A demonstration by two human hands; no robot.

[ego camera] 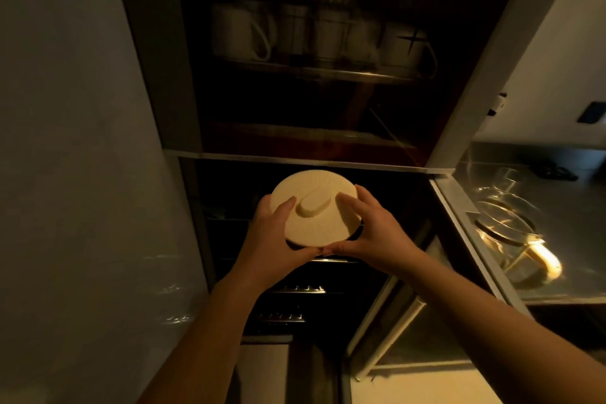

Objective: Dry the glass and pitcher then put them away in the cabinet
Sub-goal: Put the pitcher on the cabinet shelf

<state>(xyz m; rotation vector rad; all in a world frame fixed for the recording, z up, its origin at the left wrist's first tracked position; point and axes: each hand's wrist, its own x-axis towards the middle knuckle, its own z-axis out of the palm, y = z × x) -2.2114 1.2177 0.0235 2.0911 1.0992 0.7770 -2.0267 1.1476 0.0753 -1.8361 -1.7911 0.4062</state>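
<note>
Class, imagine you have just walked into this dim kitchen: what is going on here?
A person holds a round cream lid in both hands, left hand and right hand, in front of an open cabinet whose upper shelf carries mugs. A glass pitcher sits on the steel counter to the right, not yet put away.

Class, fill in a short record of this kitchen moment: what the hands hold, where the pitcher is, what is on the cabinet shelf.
held item: round pale lid
left hand: grips lid's left edge
right hand: grips lid's right edge
glass pitcher: on the steel counter, right, untouched
cabinet shelf: row of mugs
lighting: dim
</note>
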